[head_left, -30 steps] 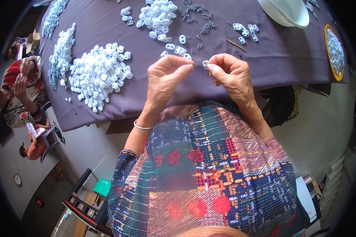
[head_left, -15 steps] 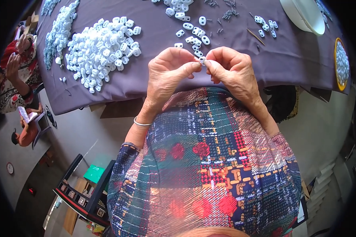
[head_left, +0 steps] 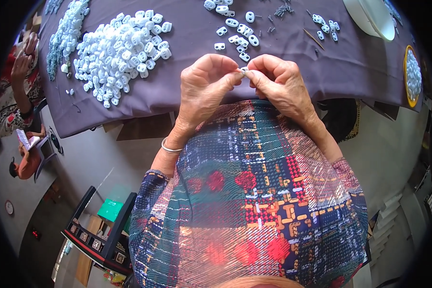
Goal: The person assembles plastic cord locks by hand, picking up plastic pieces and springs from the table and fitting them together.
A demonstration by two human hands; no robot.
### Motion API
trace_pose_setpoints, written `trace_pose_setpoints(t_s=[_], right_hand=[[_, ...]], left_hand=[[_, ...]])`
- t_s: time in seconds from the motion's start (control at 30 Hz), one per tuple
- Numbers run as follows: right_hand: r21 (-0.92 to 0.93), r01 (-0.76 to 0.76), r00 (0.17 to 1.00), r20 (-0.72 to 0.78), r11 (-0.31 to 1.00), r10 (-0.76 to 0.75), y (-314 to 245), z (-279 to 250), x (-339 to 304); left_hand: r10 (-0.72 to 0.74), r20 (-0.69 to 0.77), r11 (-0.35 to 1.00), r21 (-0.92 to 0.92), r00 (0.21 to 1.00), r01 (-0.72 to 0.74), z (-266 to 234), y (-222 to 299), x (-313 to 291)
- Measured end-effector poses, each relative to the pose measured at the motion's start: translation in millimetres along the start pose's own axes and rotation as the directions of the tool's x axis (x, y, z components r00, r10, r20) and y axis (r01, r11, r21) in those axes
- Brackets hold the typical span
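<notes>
My left hand [head_left: 210,82] and my right hand [head_left: 279,86] meet above the near edge of the table. Between their thumbs and fingertips they pinch one small white plastic cord lock [head_left: 245,70], mostly covered by the fingers. Just beyond the fingertips lie several loose white two-holed cord locks [head_left: 242,33] on the cloth. A large heap of cord locks [head_left: 117,53] spreads to the left of my left hand. Past the loose pieces, small dark grey springs [head_left: 284,9] are scattered.
A dark purple cloth [head_left: 192,29] covers the table. Toward the right are a thin pointed wooden stick [head_left: 314,39], a white basin [head_left: 367,21] and a yellow-rimmed basket [head_left: 412,77] of pale pieces. Another person's hands [head_left: 20,65] show at the far left, near further piles [head_left: 72,29].
The view has shifted slightly, so the table things sit a little differently. Both hands keep their pinch on the cord lock, with only slight finger movement.
</notes>
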State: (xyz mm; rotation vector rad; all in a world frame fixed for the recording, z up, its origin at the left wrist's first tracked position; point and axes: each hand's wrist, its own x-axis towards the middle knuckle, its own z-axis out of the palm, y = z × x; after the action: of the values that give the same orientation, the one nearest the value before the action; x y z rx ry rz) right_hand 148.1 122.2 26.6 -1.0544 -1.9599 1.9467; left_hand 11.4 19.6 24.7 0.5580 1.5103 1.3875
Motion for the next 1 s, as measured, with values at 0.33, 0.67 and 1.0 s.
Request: trace_pose_setpoints(t_s=[0.33, 0.67, 1.0], right_hand=[[0.101, -0.068, 0.998, 0.000, 0.993, 0.069, 11.8, 5.2, 2.7], [0.178, -0.119, 0.993, 0.000, 0.977, 0.121, 10.8, 6.2, 5.5], [0.158, -0.089, 0.996, -0.015, 0.983, 0.093, 12.9, 6.6, 9.3]], left_hand=[[-0.110, 0.015, 0.989, -0.098, 0.994, 0.111, -7.1, -12.6, 2.6], [-0.161, 0.032, 0.987, 0.023, 0.986, 0.161, -5.7, -11.3, 1.4], [-0.165, 0.032, 0.986, 0.043, 0.986, 0.164, -4.9, -9.8, 2.8]])
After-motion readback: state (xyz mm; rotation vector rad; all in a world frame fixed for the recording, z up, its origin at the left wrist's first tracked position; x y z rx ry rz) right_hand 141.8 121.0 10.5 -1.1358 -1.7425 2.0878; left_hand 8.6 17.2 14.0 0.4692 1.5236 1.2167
